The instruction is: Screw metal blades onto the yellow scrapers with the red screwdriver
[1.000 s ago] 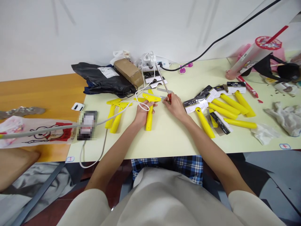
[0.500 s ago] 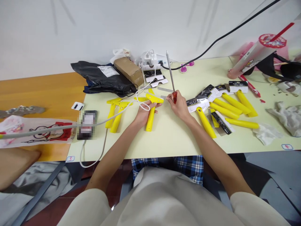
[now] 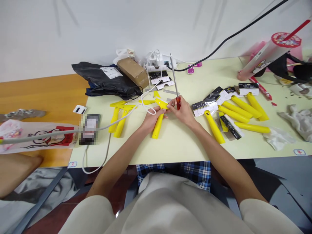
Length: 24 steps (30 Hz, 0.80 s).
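My left hand is closed around the neck of a yellow scraper, its handle pointing toward me. In my right hand is a screwdriver with a red handle, its long metal shaft pointing up and away. The fingertips of that hand touch the right end of the scraper's head; a thin blade there is mostly hidden by fingers. Several flat metal blades lie just beyond. Left of my hands rest more yellow scrapers, and a white cable runs across this area.
Yellow scrapers in card packaging lie at right. Black-and-white cards, a cardboard box and a black plastic bag are at the back. A phone lies left; a tall cup with a straw stands right.
My right hand has moved left, bringing the small blade in its fingertips against the scraper's head. The scraper has tilted slightly in my left hand. The screwdriver moved along with my right hand.
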### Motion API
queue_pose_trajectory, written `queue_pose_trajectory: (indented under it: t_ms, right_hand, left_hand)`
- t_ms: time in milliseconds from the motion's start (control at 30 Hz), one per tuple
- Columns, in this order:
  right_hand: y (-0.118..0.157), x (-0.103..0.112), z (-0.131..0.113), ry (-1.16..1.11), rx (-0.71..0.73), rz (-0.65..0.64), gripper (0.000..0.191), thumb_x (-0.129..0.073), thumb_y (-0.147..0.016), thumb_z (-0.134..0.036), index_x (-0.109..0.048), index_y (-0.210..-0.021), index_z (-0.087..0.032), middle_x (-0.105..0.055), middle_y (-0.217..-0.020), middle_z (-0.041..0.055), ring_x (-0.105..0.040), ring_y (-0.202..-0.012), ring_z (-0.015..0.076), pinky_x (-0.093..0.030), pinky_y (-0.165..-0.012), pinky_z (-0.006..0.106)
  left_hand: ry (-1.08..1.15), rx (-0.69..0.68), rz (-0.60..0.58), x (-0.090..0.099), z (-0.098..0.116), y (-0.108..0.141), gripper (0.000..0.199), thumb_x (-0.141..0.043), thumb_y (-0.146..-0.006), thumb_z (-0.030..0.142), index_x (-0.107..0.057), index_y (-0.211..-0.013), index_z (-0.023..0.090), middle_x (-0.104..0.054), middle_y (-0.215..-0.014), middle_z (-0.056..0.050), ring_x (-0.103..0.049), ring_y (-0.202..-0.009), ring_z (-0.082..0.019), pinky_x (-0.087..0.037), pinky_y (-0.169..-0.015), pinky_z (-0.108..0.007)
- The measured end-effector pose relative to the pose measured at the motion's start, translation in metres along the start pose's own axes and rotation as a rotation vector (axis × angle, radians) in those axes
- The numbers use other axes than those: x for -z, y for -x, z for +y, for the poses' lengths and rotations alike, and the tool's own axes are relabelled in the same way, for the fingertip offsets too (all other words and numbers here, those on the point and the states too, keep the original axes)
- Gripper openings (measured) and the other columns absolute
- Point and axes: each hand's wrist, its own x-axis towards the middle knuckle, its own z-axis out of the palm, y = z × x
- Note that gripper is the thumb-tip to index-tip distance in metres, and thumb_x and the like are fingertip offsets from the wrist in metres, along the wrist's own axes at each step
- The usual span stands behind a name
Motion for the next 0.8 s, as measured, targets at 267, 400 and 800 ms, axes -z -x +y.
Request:
queue_pose_trajectory:
  t_ms: [267,400,800]
  right_hand:
    - [-0.002,0.000,0.007,-0.339,-0.196,-0.019,0.057,-0.092,-0.076,-0.054,-0.042,-0.089,-0.029,-0.078,-0.117,0.0109,-0.075,-0.104,0.0298,-0.059,-0.091,0.047]
    - [-0.002,0.005,-0.001,-0.457,-0.297,-0.102,0.064,-0.098,-0.075,-0.053,-0.040,-0.085,-0.029,-0.084,-0.110,0.0079,-0.074,-0.089,0.0255,-0.059,-0.085,0.045]
    - [0.000,0.009,-0.020,-0.689,-0.428,-0.176,0.058,-0.101,-0.065,-0.032,-0.045,-0.081,-0.027,-0.082,-0.104,0.0037,-0.074,-0.093,0.0218,-0.063,-0.094,0.042]
  left_hand:
    - [0.058,0.018,-0.037,0.001,0.001,0.001,0.034,-0.094,-0.081,0.035,-0.085,-0.106,0.014,-0.083,-0.126,-0.015,-0.080,-0.118,-0.028,-0.067,-0.090,-0.033]
    - [0.074,0.043,-0.049,0.002,0.000,0.002,0.034,-0.094,-0.082,0.034,-0.084,-0.107,0.013,-0.083,-0.120,-0.016,-0.079,-0.110,-0.023,-0.063,-0.087,-0.029]
    - [0.053,0.067,0.018,-0.005,0.010,0.006,0.042,-0.103,-0.071,0.037,-0.079,-0.092,0.010,-0.074,-0.082,-0.005,-0.065,-0.071,-0.011,-0.055,-0.069,-0.025]
